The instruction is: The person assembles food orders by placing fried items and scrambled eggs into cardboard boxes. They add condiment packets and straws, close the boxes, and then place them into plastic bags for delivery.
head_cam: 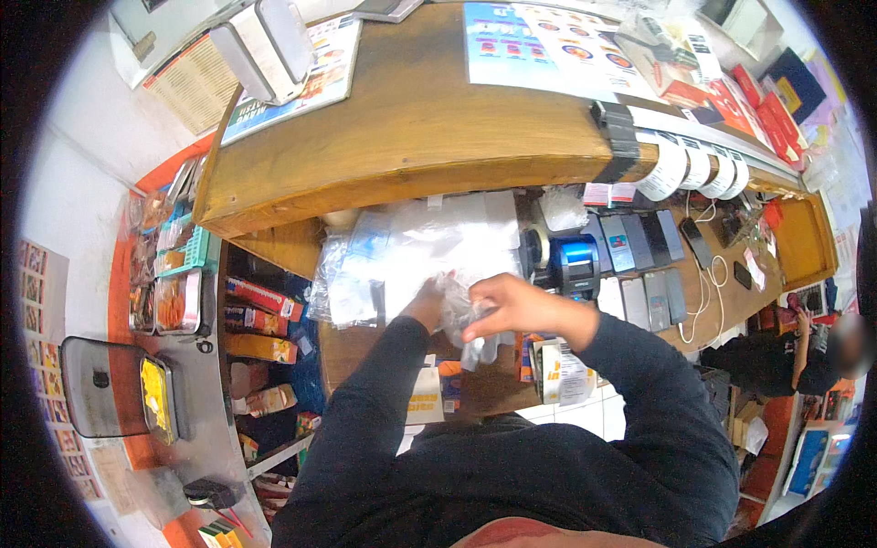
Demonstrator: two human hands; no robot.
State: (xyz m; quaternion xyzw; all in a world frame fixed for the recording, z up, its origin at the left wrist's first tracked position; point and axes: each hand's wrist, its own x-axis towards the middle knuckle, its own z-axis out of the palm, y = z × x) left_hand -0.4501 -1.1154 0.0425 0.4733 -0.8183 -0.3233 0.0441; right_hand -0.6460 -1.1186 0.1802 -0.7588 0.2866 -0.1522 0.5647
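Note:
My left hand (429,301) grips a crumpled clear plastic bag (452,312), and part of that hand is hidden behind the film. From the other side, my right hand (510,308) pinches the same bag with thumb and curled fingers. The bag's lower end hangs loose between my wrists. What is inside the bag, if anything, I cannot tell. Under my hands lies a glossy stack of clear and whitish plastic bags (438,236) on the wooden desk (349,349).
Right of the stack stand a tape dispenser (538,246) and a blue-and-black label printer (575,264). Several phones (634,240) and white cables (712,281) lie farther right. A raised wooden shelf (411,137) spans the far side. Another person (760,363) is at the right.

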